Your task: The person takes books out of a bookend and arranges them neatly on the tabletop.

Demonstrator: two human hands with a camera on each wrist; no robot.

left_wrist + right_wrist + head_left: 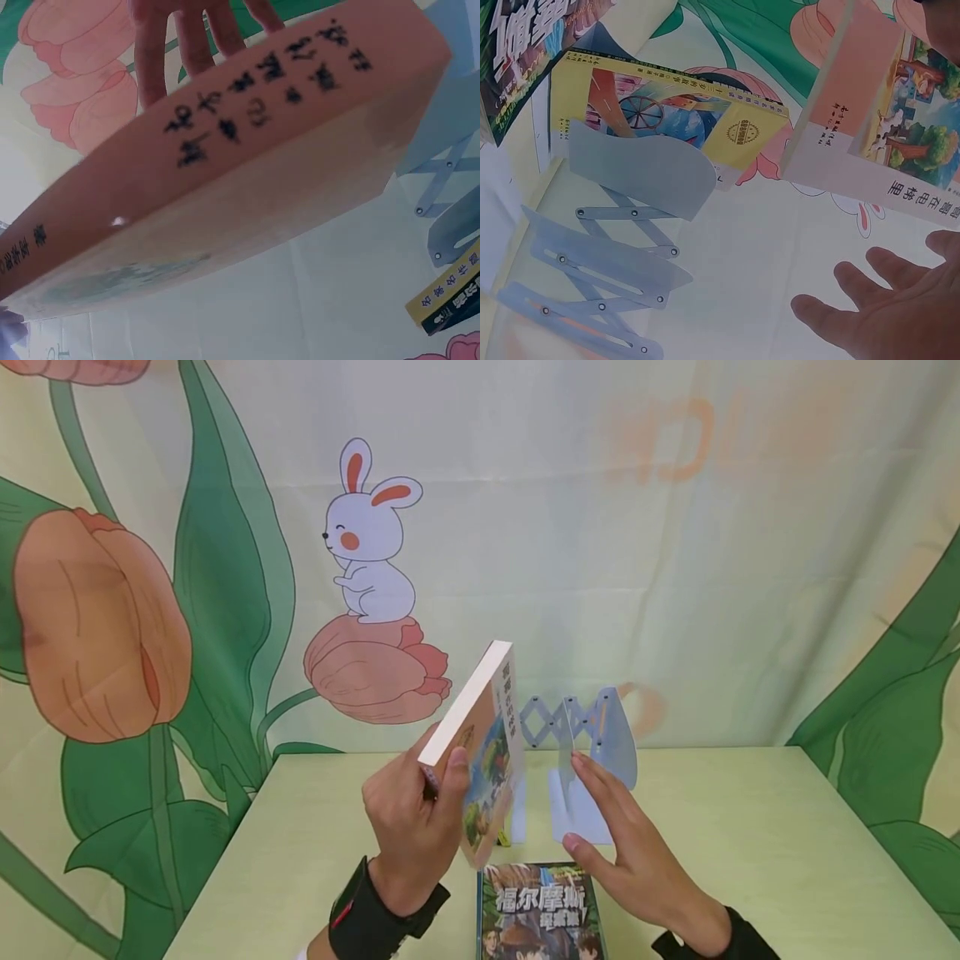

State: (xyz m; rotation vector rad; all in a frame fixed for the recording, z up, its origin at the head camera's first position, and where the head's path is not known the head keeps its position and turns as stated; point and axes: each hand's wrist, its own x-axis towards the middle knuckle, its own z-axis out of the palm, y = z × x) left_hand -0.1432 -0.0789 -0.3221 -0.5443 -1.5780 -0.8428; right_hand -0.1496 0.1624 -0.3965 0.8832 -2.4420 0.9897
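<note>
Before the blue rack (617,742), the left hand (415,827) grips a book (491,760) and the right hand (639,852) hovers with fingers extended.

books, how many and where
At least 3: a held book in the left hand, a flat book on the table, a yellow book standing by the bookend. The dark spine beside the yellow book may be a fourth, mostly hidden.

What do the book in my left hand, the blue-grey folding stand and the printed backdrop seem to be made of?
Book: probably paper, given its white page edges; its spine glints, suggesting glossy laminated card.
Stand: likely smooth painted metal, given thin plates and riveted crossbars, though plastic is possible.
Backdrop: apparently cloth, dull finish, judging by soft folds and creases.
</note>
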